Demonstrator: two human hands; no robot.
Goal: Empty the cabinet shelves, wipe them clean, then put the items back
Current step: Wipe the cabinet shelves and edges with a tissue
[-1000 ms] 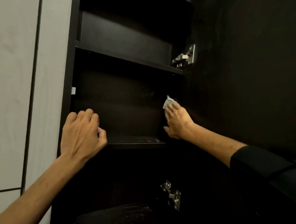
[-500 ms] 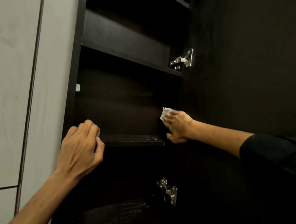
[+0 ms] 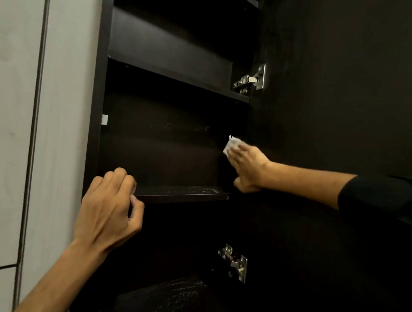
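Dim, shadowy, slightly soft footage

The cabinet is dark wood-look board with a matt finish, and its middle shelf shows pale scuffs. The hinges are shiny bare metal. The wipe looks like white crumpled paper or cloth. The neighbouring wall panel is pale and matt.

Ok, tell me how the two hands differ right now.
The right hand holds a white cloth against the cabinet's right inner side; the left hand holds nothing. The right hand sits higher, above the shelf; the left is curled at that shelf's front left edge. Both reach into the dark cabinet.
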